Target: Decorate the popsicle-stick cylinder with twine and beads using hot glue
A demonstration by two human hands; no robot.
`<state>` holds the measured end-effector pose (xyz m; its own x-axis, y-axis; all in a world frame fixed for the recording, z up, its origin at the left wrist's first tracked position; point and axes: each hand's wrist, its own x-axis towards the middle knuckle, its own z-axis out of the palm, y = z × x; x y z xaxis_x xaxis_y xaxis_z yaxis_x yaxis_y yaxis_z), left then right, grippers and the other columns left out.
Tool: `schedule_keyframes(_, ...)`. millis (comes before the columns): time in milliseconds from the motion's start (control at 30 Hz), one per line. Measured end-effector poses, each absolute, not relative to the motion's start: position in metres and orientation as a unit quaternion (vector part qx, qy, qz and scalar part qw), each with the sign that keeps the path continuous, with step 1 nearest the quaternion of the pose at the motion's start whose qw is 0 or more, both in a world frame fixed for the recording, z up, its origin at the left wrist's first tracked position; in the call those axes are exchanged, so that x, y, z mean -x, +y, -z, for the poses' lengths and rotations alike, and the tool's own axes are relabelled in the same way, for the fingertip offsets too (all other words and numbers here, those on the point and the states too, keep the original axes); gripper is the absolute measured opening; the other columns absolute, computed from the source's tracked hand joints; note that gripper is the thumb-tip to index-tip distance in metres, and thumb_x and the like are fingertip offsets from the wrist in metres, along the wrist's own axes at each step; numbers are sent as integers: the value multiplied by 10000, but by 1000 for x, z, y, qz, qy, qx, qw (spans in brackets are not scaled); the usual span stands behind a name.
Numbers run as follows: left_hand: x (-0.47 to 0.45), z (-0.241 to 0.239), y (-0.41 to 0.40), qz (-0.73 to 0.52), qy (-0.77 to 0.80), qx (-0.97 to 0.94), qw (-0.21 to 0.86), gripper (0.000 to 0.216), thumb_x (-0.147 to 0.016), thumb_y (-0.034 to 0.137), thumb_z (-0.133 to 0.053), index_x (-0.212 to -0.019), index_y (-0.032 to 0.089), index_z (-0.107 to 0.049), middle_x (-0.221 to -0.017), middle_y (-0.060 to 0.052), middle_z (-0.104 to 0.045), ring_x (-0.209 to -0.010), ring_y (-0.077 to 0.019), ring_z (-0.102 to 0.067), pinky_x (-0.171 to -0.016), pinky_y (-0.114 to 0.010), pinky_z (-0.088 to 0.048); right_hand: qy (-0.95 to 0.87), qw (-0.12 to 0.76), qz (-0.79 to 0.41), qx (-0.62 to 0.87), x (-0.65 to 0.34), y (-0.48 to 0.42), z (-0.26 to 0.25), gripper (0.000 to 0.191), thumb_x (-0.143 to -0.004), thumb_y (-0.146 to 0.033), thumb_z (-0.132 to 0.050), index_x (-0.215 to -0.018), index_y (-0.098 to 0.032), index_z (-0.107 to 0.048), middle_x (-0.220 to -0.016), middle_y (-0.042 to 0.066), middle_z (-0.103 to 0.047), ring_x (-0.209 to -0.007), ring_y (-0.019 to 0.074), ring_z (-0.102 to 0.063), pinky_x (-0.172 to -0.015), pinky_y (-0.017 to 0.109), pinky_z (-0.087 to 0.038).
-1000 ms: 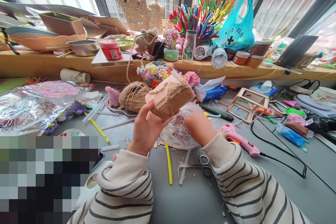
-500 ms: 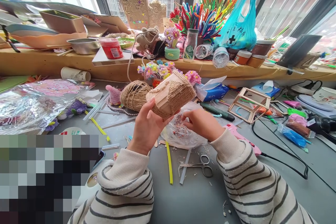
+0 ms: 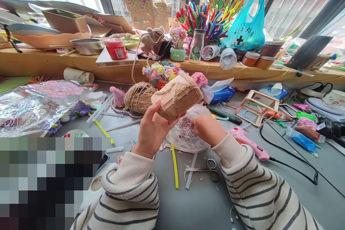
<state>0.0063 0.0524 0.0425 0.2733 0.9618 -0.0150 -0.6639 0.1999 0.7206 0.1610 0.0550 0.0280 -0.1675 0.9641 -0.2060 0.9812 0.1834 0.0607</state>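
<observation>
My left hand [image 3: 151, 129] grips a small house of wooden sticks wrapped in jute twine [image 3: 176, 96], held tilted above the table. My right hand [image 3: 206, 128] is curled over a clear plastic bag of small sequins or beads [image 3: 185, 133] lying under the house; its fingertips are bent down into the bag, and what they pinch is hidden. A ball of jute twine [image 3: 138, 97] sits just behind the left hand. Both arms wear striped sleeves.
Scissors [image 3: 207, 171], a yellow stick [image 3: 174, 165] and a pink glue gun [image 3: 249, 145] with its black cable lie near the hands. A bare wooden frame [image 3: 257, 107], a tissue pack [image 3: 219, 93], craft flowers and a cluttered wooden shelf [image 3: 40, 64] stand behind.
My right hand lifted a little toward the house and has come back down over the bag. The left hand holds the house almost still.
</observation>
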Motion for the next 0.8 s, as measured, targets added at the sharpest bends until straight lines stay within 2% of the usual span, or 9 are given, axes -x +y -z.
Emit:
schedule_keyframes(200, -6, -42, 52, -551, 229, -307, 741, 485, -808, 345, -508, -1261, 172, -499, -977, -81, -712, -893, -274, -663, -777, -391, -536, 766, 90, 44, -636, -160, 59, -21, 236, -884, -333, -473, -976, -164, -608, -931, 42, -649, -835, 142, -607, -765, 345, -490)
schedule_keyframes(367, -6, -42, 52, -550, 244, -303, 740, 500, -803, 364, -504, -1266, 175, -488, -1013, -82, -700, -932, -274, -650, -857, -425, -501, 770, 53, 46, -635, -163, 58, -24, 236, -822, -203, -459, -928, -159, -665, -896, 94, -684, -844, 208, -623, -703, 306, -453)
schedule_keyframes(567, -6, -42, 52, -550, 252, -297, 739, 441, -788, 356, -526, -1184, 165, -552, -1117, -91, -669, -955, -279, -645, -857, -422, -509, 794, 18, 95, -600, -168, 53, -36, 321, -742, -195, -533, -997, -335, -666, -787, -31, -682, -746, 122, -620, -635, 204, -424)
schedule_keyframes(733, -5, -41, 53, -549, 243, -296, 743, 442, -790, 355, -530, -1179, 147, -556, -1186, -111, -637, -981, -291, -638, -856, -421, -512, 751, 43, 63, -656, -174, 54, -35, 320, -733, -159, -529, -973, -289, -697, -935, 52, -689, -887, 228, -635, -703, 301, -468)
schedule_keyframes(800, -5, -41, 53, -550, 241, -295, 743, 443, -795, 352, -525, -1187, 147, -553, -1193, -114, -633, -1009, -297, -627, -871, -428, -503, 746, 54, 55, -661, -174, 54, -33, 291, -742, -176, -539, -959, -281, -702, -968, 61, -686, -918, 244, -631, -735, 322, -476)
